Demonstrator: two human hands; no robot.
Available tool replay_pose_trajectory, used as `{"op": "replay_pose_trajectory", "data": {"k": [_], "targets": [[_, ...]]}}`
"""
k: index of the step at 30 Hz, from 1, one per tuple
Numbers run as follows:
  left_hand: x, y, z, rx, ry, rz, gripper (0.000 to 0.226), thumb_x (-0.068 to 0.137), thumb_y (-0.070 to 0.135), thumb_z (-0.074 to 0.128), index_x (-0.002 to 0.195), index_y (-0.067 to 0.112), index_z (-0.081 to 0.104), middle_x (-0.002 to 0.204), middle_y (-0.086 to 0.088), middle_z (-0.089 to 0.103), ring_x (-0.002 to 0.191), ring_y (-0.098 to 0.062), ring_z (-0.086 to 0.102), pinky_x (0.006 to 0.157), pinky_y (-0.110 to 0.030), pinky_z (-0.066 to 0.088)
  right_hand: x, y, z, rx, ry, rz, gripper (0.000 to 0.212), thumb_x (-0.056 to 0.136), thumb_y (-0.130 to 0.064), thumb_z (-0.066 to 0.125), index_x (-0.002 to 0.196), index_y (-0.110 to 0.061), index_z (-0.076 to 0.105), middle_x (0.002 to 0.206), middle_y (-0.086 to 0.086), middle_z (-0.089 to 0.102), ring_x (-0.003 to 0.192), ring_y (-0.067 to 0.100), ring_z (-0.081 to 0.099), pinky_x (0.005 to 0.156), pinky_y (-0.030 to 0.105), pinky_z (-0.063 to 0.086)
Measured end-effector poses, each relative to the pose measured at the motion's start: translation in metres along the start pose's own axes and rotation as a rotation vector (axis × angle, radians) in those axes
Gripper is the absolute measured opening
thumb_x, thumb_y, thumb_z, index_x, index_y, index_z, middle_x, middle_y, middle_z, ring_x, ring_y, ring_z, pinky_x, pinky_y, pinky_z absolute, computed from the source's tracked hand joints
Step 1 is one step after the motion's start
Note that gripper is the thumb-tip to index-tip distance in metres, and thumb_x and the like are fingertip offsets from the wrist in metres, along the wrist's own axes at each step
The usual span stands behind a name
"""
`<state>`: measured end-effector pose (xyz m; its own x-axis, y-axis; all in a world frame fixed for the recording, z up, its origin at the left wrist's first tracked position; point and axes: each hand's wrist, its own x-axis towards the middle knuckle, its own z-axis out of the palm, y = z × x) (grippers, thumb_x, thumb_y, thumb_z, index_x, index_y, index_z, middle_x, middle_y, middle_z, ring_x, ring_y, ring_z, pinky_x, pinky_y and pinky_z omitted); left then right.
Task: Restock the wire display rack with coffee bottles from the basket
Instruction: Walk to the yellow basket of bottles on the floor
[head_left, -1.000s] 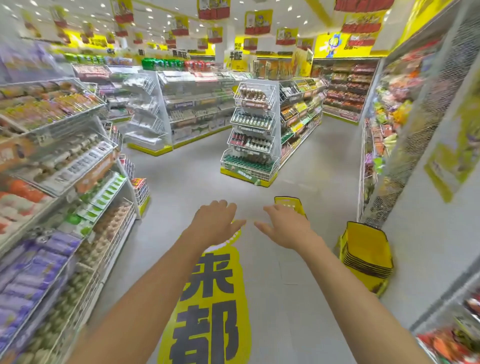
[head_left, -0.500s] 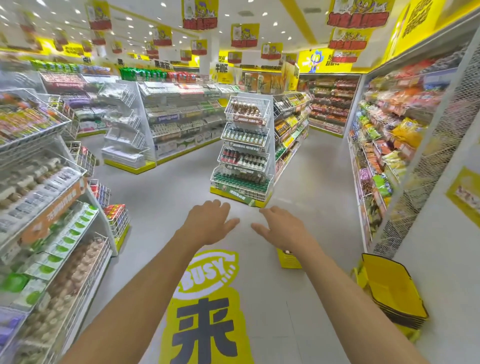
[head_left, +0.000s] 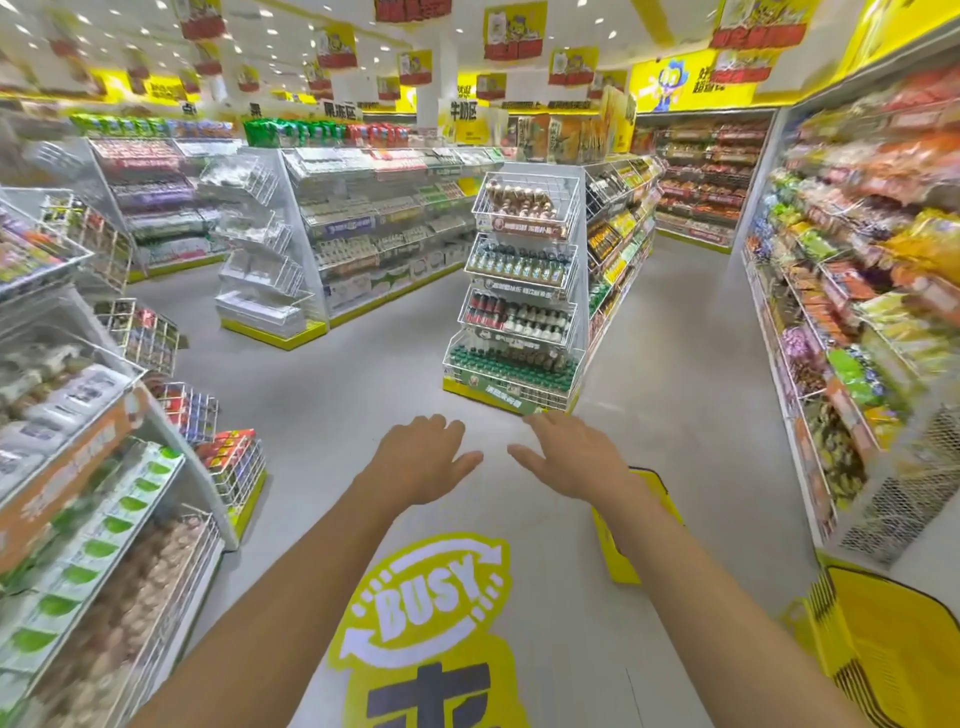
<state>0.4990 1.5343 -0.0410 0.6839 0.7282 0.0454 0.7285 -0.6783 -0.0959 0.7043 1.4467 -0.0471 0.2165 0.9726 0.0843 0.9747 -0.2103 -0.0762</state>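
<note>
A white wire display rack (head_left: 522, 291) stands at the end of the middle aisle, several tiers filled with bottles; brown coffee bottles (head_left: 521, 200) fill its top tier. A yellow basket (head_left: 610, 545) sits on the floor, mostly hidden behind my right forearm; its contents are not visible. My left hand (head_left: 422, 457) and my right hand (head_left: 574, 457) are held out in front of me, palms down, fingers apart, holding nothing. Both hover short of the rack.
Stocked shelves (head_left: 78, 467) line the left side and snack shelves (head_left: 852, 312) line the right wall. A stack of yellow baskets (head_left: 883, 649) stands at the lower right. A yellow floor sticker (head_left: 426, 608) lies underfoot on the grey floor.
The view has advanced toward the wire rack, which now looks larger and closer. The floor basket has slid under my right forearm. Both hands stay open and empty.
</note>
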Motion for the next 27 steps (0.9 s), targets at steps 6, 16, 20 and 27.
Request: {"op": "replay_pose_trajectory", "data": {"k": [6, 16, 20, 27], "targets": [[0.160, -0.005, -0.018, -0.014, 0.016, -0.003, 0.058, 0.103, 0.063, 0.031, 0.135, 0.019, 0.051, 0.130, -0.009, 0.059, 0.119, -0.030, 0.058, 0.092, -0.047, 0.052, 0.137, 0.076, -0.017, -0.021, -0.005, 0.001, 0.060, 0.104, -0.063, 0.040, 0.145, -0.020, 0.048, 0.139, 0.007, 0.057, 0.127, 0.031, 0.057, 0.095, 0.046, 0.054], [0.355, -0.019, -0.002, -0.037, 0.014, 0.016, 0.057, 0.104, 0.062, 0.032, 0.137, 0.020, 0.051, 0.130, -0.008, 0.061, 0.117, -0.028, 0.059, 0.088, -0.044, 0.053, 0.306, 0.161, -0.009, -0.031, -0.022, 0.013, 0.066, 0.104, -0.064, 0.039, 0.155, -0.021, 0.039, 0.146, 0.007, 0.053, 0.131, 0.031, 0.054, 0.097, 0.046, 0.053], [0.435, -0.023, 0.015, -0.066, 0.009, 0.074, 0.055, 0.103, 0.062, 0.033, 0.134, 0.021, 0.054, 0.131, -0.006, 0.061, 0.118, -0.027, 0.059, 0.088, -0.044, 0.052, 0.369, 0.192, 0.005, -0.042, -0.041, 0.073, 0.067, 0.104, -0.065, 0.039, 0.155, -0.022, 0.040, 0.150, 0.006, 0.051, 0.135, 0.030, 0.052, 0.100, 0.047, 0.053], [0.594, -0.038, 0.027, -0.074, 0.014, 0.242, 0.053, 0.103, 0.062, 0.034, 0.124, 0.018, 0.055, 0.121, -0.008, 0.062, 0.112, -0.029, 0.060, 0.085, -0.045, 0.051, 0.480, 0.247, 0.023, -0.044, -0.029, 0.211, 0.066, 0.105, -0.062, 0.040, 0.156, -0.021, 0.038, 0.150, 0.008, 0.051, 0.135, 0.032, 0.051, 0.100, 0.046, 0.051]]}}
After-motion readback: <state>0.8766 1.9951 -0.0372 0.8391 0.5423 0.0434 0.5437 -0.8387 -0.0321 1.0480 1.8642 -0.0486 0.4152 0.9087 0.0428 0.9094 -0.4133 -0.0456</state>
